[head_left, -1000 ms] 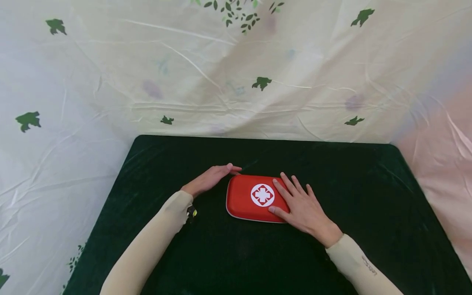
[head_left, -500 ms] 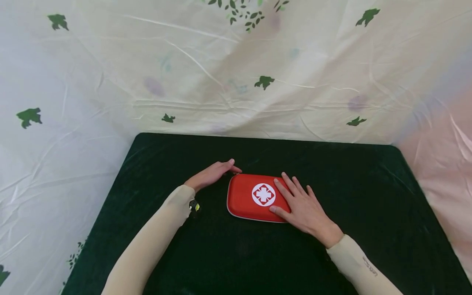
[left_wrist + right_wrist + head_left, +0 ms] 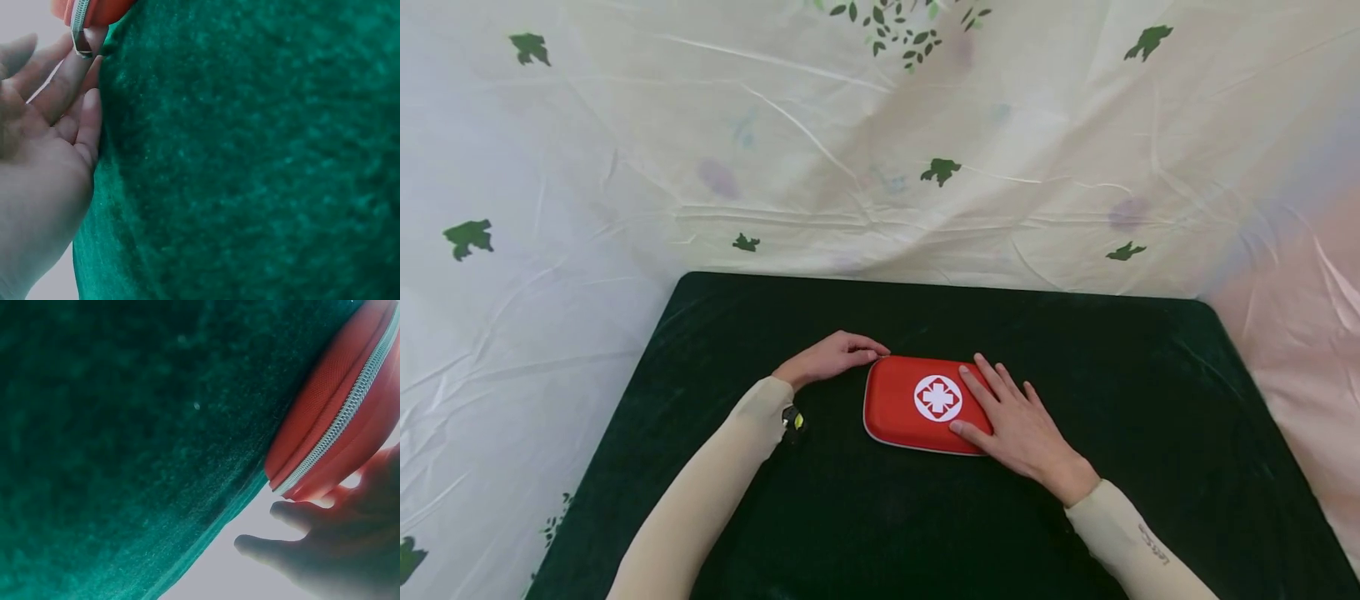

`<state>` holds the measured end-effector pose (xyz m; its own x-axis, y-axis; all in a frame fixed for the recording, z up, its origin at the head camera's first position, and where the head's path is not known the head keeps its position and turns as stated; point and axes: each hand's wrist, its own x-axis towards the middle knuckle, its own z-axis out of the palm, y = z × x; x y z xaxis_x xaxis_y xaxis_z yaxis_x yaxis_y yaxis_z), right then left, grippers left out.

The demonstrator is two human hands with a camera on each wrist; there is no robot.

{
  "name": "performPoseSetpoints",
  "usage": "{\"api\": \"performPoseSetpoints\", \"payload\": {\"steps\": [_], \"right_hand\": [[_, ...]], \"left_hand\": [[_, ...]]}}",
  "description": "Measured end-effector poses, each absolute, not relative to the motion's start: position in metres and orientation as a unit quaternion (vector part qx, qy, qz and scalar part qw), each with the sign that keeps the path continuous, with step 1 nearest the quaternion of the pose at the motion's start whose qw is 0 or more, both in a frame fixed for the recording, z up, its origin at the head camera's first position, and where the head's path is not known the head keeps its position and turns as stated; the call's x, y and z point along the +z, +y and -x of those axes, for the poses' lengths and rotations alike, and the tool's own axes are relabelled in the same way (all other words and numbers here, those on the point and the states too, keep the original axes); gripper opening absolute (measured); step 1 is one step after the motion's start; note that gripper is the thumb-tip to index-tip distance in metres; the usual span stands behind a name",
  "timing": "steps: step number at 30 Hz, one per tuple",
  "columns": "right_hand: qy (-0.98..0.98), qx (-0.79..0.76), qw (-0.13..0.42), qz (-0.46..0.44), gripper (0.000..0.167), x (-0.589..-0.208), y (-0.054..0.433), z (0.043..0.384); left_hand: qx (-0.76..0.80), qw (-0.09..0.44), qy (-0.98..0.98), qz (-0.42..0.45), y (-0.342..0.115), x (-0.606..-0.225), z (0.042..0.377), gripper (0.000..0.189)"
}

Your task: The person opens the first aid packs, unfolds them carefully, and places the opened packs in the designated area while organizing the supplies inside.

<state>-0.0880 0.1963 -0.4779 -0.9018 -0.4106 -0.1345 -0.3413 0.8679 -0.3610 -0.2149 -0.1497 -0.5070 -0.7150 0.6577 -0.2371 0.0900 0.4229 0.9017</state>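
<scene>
A red zippered first-aid case [image 3: 895, 408] with a white cross emblem lies flat on the dark green cloth. My left hand [image 3: 831, 354] is at its far left corner, fingers fairly straight. In the left wrist view, the metal zipper pull [image 3: 82, 47] hangs against a fingertip of that hand [image 3: 47, 144], and the thumb stands apart from it. My right hand [image 3: 1018, 421] rests spread over the right end of the case, hiding that end in the head view. The right wrist view shows the zipper [image 3: 340, 422] closed along one side, right fingertips [image 3: 294, 512] near its corner.
A dark green cloth [image 3: 880, 525] covers the table. Pale sheets [image 3: 820, 108] with green leaf prints hang close behind and at both sides. A black wristband [image 3: 792, 419] shows below the left sleeve.
My left thumb, raised half a second ago, has come down towards the fingers at the case's corner. The right hand stays on the case, which keeps its place.
</scene>
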Motion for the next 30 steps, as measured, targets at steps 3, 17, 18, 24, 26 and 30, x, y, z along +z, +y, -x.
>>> {"api": "performPoseSetpoints", "payload": {"steps": [3,17,18,24,26,30], "right_hand": [[0.962,-0.161,0.105,0.194,0.097,-0.479,0.196,0.088],[0.967,-0.134,0.099,0.192,0.099,-0.475,0.194,0.088],[0.967,-0.132,0.099,0.192,0.099,-0.475,0.194,0.088],[0.968,-0.128,0.101,0.191,0.100,-0.475,0.192,0.087],[0.968,-0.128,0.099,0.191,0.099,-0.475,0.192,0.087],[0.969,-0.123,0.096,0.189,0.099,-0.474,0.191,0.088]], "left_hand": [[0.451,0.280,0.813,-0.238,-0.144,-0.489,0.203,0.035],[0.329,0.107,0.888,-0.303,-0.141,-0.492,0.196,0.025],[0.316,0.097,0.892,-0.308,-0.141,-0.492,0.194,0.025],[0.260,0.053,0.911,-0.315,-0.145,-0.489,0.182,0.028],[0.242,0.038,0.916,-0.319,-0.147,-0.488,0.180,0.028],[0.211,0.010,0.917,-0.337,-0.149,-0.485,0.178,0.028]]}}
